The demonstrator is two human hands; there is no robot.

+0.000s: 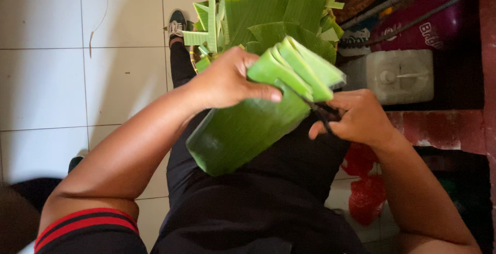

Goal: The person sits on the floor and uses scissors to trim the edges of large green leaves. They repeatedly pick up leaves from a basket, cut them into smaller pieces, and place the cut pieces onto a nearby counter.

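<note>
A folded stack of banana leaf (248, 119) sits in front of the person's body, above the lap, its layered cut ends fanned out at the upper right and its broad, glossy face hanging down to the lower left. The left hand (227, 81) grips the stack from above, with the thumb lying across the front of the leaf and the other fingers wrapped behind it, pressed together on the fold. The right hand (359, 117) is just beside the stack's right edge, its fingers curled through the dark handles of a pair of scissors (323, 114); the blades run in under the leaf layers and are mostly hidden, so how far they are parted cannot be told.

Beyond the hands, a woven basket (194, 57) holds a heap of cut leaf strips (214, 21) and larger leaf pieces. To the right stand a white plastic jerrycan (400, 75) and a rounded magenta container (434, 21), and a red plastic bag (364, 192) lies lower down by the person's right forearm. The floor (77, 78) is pale tile, and a dark sneaker (176, 24) rests on it near the basket.
</note>
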